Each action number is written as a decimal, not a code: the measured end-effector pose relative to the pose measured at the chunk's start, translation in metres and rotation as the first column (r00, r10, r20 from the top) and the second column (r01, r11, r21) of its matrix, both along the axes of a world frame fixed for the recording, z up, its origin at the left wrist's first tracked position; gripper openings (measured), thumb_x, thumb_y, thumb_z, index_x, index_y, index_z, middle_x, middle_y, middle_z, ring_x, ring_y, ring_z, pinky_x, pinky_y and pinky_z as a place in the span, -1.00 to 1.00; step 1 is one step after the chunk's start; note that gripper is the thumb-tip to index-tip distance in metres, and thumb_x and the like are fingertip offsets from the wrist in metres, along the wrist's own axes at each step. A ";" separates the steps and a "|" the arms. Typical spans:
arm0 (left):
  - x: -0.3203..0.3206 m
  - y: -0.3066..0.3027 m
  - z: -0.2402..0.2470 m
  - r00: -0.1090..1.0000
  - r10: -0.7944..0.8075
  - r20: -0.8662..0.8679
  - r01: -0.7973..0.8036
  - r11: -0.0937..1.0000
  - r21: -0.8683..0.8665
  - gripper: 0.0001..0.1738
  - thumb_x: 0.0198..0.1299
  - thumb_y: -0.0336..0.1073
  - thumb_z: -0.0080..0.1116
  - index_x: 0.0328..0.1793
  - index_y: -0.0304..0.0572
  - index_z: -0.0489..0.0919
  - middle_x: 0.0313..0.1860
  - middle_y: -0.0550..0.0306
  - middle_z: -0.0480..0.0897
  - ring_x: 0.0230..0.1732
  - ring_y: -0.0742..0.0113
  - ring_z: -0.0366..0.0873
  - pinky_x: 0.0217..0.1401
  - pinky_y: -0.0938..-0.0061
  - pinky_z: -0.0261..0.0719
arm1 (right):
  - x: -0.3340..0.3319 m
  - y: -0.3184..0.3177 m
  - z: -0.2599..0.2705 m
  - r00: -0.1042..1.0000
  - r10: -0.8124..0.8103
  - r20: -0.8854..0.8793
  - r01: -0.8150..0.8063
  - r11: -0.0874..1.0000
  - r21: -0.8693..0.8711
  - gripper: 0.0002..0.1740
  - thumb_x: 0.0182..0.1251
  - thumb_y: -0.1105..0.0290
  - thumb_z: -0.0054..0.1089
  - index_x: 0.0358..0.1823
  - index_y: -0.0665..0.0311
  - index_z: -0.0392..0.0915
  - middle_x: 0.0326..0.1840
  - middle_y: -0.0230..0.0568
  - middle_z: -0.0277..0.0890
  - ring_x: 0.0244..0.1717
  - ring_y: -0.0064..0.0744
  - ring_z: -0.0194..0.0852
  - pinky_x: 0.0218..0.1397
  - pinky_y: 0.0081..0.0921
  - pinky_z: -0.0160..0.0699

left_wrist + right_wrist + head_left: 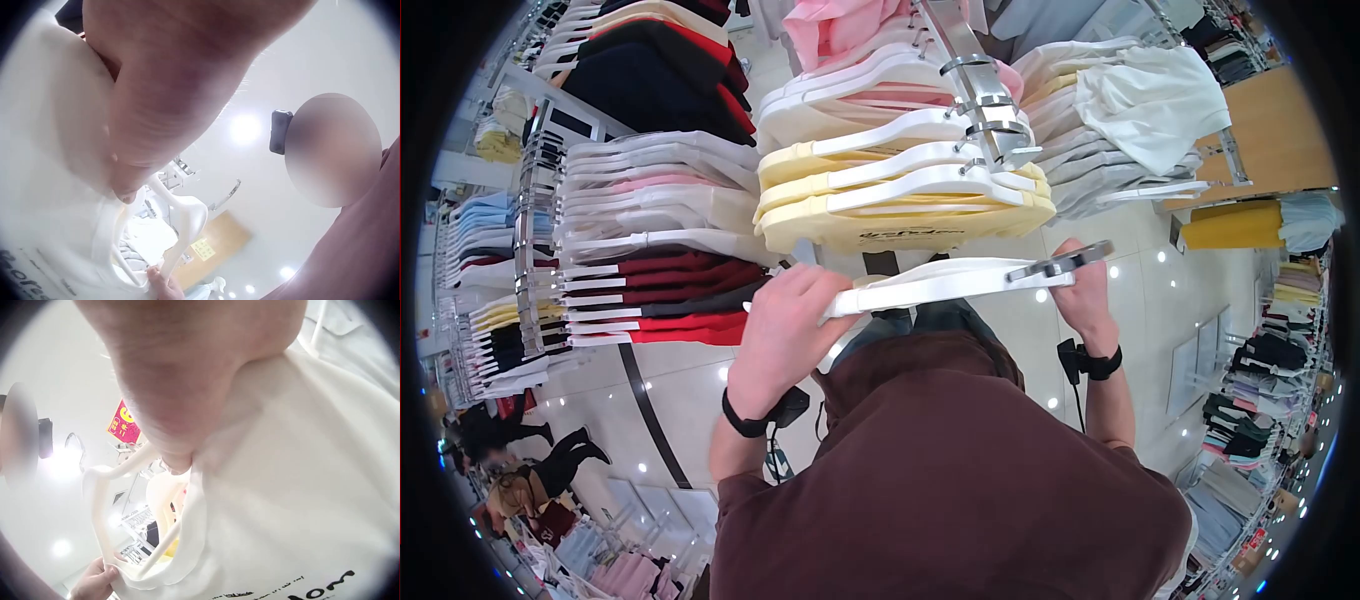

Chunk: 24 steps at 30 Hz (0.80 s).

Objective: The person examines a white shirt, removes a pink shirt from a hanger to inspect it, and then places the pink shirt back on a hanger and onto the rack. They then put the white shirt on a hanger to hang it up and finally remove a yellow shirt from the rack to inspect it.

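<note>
A white hanger (940, 288) bearing a white shirt (37, 187) is held between both hands, in front of the body and below the yellow shirts (900, 215) on the rack. My left hand (785, 325) grips the shirt and hanger at the left shoulder, fingers curled over it. At the other shoulder, my right hand (1088, 300) pinches the shirt, its fingertips partly hidden behind the metal hook (1065, 262). Dark lettering (325, 589) shows on the shirt front in the right wrist view. Both wrist views show a thumb pressed at the neckline.
A metal rail (975, 80) with pink, cream and yellow shirts stands just ahead. Dark red and white garments (690, 275) hang to the left, grey and white ones (1100, 150) to the right. Tiled floor (1140, 320) lies around, with people at the lower left.
</note>
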State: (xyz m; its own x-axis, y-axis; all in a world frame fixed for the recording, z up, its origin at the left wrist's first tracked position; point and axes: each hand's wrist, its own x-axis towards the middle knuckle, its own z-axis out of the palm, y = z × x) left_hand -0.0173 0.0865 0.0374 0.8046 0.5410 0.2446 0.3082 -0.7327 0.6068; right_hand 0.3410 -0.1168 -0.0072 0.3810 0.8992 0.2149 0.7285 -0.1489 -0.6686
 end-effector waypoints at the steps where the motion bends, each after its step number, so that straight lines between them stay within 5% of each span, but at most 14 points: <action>1: 0.002 -0.003 -0.002 1.000 -0.001 -0.001 0.001 1.000 0.001 -0.69 0.17 -0.27 0.63 -0.10 -0.22 0.72 -0.27 0.08 0.69 -0.22 0.00 0.65 -0.17 0.18 0.62 | -0.002 -0.001 -0.004 1.000 -0.001 -0.001 0.001 1.000 0.001 -0.58 0.34 0.30 0.62 -0.44 0.31 0.48 -0.48 -0.14 0.41 -0.44 -0.08 0.41 -0.35 -0.18 0.38; 4: 0.005 -0.011 -0.008 0.995 0.031 -0.097 -0.030 0.999 0.011 -0.72 0.19 -0.33 0.57 -0.03 -0.21 0.71 -0.18 0.07 0.67 -0.09 -0.03 0.64 -0.06 0.14 0.61 | -0.013 0.001 -0.013 0.992 0.072 0.106 -0.073 0.997 0.008 -0.55 0.31 0.24 0.65 -0.44 0.30 0.48 -0.47 -0.11 0.41 -0.42 0.01 0.44 -0.34 -0.14 0.40; 13: -0.021 -0.022 -0.016 0.963 0.236 -0.126 -0.225 0.970 0.097 -0.79 0.27 -0.35 0.45 -0.01 -0.18 0.69 -0.19 0.08 0.66 -0.12 0.00 0.60 -0.02 0.13 0.52 | -0.046 0.019 -0.033 0.980 0.197 -0.009 -0.197 0.980 0.012 -0.56 0.33 0.21 0.64 -0.39 0.30 0.50 -0.44 -0.10 0.44 -0.40 0.03 0.45 -0.31 -0.12 0.42; 20: -0.009 -0.026 -0.014 0.980 0.186 -0.069 -0.180 0.980 0.090 -0.76 0.24 -0.34 0.49 -0.02 -0.17 0.69 -0.24 0.10 0.64 -0.17 0.02 0.59 -0.07 0.15 0.49 | -0.033 0.024 -0.029 0.992 0.126 0.030 -0.128 0.989 0.068 -0.58 0.41 0.22 0.60 -0.38 0.30 0.51 -0.45 -0.13 0.43 -0.43 -0.02 0.40 -0.33 -0.16 0.41; 24: 0.013 -0.019 -0.003 0.985 0.167 -0.041 -0.158 0.972 0.174 -0.74 0.23 -0.33 0.50 -0.01 -0.17 0.69 -0.27 0.11 0.61 -0.17 0.03 0.59 -0.08 0.17 0.47 | -0.019 0.022 -0.024 0.998 0.050 0.049 -0.052 0.998 0.041 -0.72 0.42 0.37 0.55 -0.32 0.33 0.59 -0.39 -0.13 0.55 -0.41 -0.09 0.53 -0.30 -0.24 0.49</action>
